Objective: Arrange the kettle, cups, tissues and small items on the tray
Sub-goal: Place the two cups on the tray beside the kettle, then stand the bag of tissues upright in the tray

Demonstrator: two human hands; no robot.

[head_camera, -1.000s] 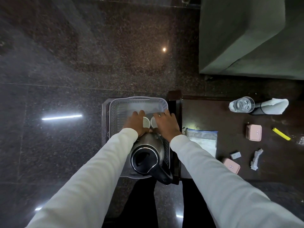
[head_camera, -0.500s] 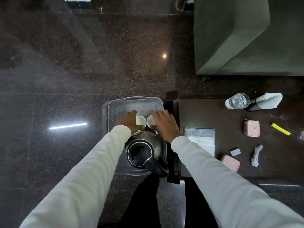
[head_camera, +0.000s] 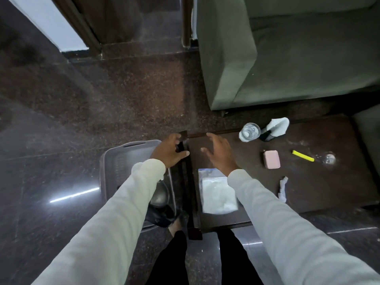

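Tissues point(head_camera: 218, 194), glass point(head_camera: 249, 132) and pink box point(head_camera: 271, 159) lie on the worktop point(head_camera: 329, 188); left hand point(head_camera: 169, 151) curls empty near tray point(head_camera: 115, 161), right hand point(head_camera: 219, 153) spread wide, empty.

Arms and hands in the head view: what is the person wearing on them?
Both arms are covered by long, plain off-white sleeves ending at the wrists. The left hand and right hand are bare: no gloves or watch visible, and the picture is too blurred to rule out rings.

Dark table point(head_camera: 308, 192) with tissue packet point(head_camera: 218, 194), glass point(head_camera: 249, 132)
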